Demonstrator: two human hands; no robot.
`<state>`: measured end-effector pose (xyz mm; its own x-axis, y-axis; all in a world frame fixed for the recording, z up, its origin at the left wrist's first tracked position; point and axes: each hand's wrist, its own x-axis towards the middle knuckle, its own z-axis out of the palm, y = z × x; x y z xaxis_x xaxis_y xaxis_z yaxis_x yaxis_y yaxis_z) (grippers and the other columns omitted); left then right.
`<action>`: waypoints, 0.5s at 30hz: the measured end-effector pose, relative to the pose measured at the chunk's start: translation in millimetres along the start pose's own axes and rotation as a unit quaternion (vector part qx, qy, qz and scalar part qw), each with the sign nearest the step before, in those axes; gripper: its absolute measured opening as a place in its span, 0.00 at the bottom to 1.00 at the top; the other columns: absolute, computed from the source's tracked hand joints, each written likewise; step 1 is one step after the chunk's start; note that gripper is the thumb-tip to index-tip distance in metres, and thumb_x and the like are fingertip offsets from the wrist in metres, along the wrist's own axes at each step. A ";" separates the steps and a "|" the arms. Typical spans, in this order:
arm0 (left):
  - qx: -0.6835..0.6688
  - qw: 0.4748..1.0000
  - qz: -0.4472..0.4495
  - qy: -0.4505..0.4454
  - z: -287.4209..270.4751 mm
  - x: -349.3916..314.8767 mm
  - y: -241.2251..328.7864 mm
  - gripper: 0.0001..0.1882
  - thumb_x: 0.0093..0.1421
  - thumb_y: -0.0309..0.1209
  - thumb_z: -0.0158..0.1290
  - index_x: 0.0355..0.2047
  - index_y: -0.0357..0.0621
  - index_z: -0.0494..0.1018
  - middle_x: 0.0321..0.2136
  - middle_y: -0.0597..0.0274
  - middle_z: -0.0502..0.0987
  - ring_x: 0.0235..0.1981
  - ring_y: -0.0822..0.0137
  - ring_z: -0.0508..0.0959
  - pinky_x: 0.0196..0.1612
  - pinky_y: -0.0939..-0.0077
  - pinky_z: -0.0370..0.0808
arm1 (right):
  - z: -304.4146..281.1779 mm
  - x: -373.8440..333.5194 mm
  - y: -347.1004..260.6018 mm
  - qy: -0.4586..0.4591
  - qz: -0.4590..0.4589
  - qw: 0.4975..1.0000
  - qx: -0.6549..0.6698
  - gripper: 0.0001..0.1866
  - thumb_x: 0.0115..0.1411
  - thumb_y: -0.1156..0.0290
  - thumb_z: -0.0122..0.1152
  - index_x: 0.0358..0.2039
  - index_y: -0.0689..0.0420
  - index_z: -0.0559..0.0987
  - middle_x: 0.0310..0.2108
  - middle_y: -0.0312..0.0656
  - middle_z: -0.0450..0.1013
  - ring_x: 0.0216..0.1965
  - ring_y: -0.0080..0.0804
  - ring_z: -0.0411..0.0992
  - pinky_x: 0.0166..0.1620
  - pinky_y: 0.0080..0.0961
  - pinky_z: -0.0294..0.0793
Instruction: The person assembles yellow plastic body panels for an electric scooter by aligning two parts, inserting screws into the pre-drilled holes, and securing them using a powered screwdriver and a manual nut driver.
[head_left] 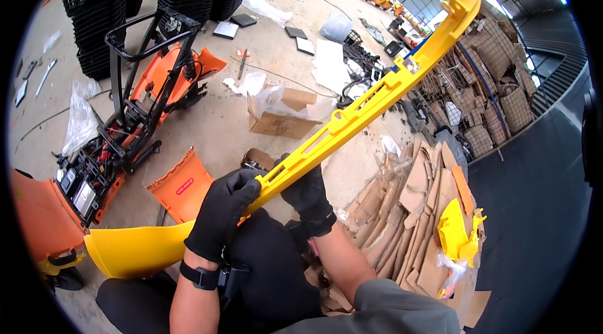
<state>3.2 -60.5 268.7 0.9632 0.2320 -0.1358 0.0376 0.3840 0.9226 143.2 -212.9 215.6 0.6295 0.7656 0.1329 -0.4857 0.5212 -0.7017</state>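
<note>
A long yellow plastic vehicle panel slants across my lap, its far end raised at the upper right. Slots and clip tabs run along its narrow inner side; the wide, smooth end lies at my lower left. My left hand, in a black glove, is closed round the panel near its middle. On the other side, my black-gloved right hand grips the panel's edge just ahead of the left, its fingertips partly hidden behind it. An orange panel lies on the floor just beyond my left hand.
A partly stripped scooter frame stands at the left, with black stacked crates behind. An open cardboard box sits ahead. Flattened cardboard and yellow parts lie at the right.
</note>
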 end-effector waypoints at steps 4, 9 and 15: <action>-0.014 1.000 0.017 0.004 -2.8 -1.0 0.3 0.14 0.61 0.34 0.51 0.42 0.38 0.75 0.31 0.68 0.75 0.34 0.78 0.70 0.40 0.84 0.67 | 7.0 2.8 3.2 -0.005 -0.008 1.000 -0.010 0.35 0.63 0.43 0.46 0.60 0.57 0.63 0.53 0.49 0.67 0.53 0.43 0.67 0.59 0.42 0.63; -0.009 0.998 0.039 0.052 3.5 1.3 -9.2 0.18 0.62 0.38 0.51 0.45 0.37 0.74 0.32 0.67 0.74 0.35 0.77 0.71 0.41 0.83 0.68 | 7.9 1.8 -1.3 -0.023 0.001 0.998 0.060 0.31 0.65 0.46 0.45 0.56 0.59 0.66 0.50 0.48 0.69 0.51 0.42 0.69 0.58 0.40 0.66; 0.074 0.996 -0.040 -0.030 -7.1 -1.0 -1.4 0.21 0.61 0.41 0.53 0.46 0.36 0.73 0.32 0.65 0.74 0.34 0.76 0.71 0.40 0.81 0.69 | -1.2 0.9 4.0 -0.010 -0.020 0.996 0.092 0.25 0.66 0.49 0.47 0.55 0.53 0.67 0.49 0.41 0.70 0.51 0.40 0.69 0.58 0.43 0.66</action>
<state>0.2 -54.9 265.0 0.9697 0.1501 -0.1929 0.1491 0.2618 0.9535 142.6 -210.5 212.1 0.6390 0.7495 0.1729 -0.5647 0.6098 -0.5562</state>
